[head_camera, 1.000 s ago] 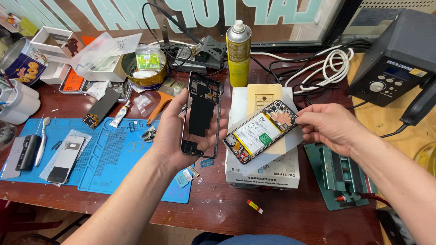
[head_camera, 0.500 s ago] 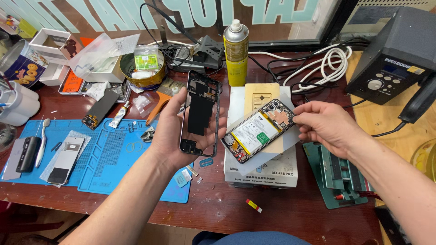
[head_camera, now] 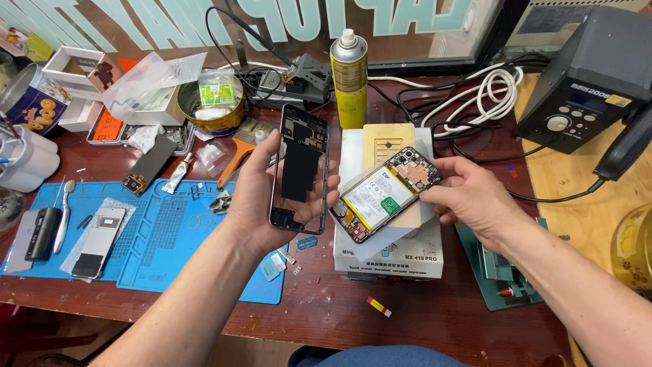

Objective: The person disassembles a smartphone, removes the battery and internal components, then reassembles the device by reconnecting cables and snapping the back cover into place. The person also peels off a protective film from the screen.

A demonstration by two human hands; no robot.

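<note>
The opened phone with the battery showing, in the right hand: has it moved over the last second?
Yes. The opened phone has drifted left, toward the phone frame in the left hand, judged against the white box beneath it.

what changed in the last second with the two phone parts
Little changed. The right hand brought the opened phone body slightly closer to the phone frame held by the left hand, narrowing the gap; they are not clearly touching. Both grips stayed the same. The blue mat, yellow spray can and white box stayed put.
</note>
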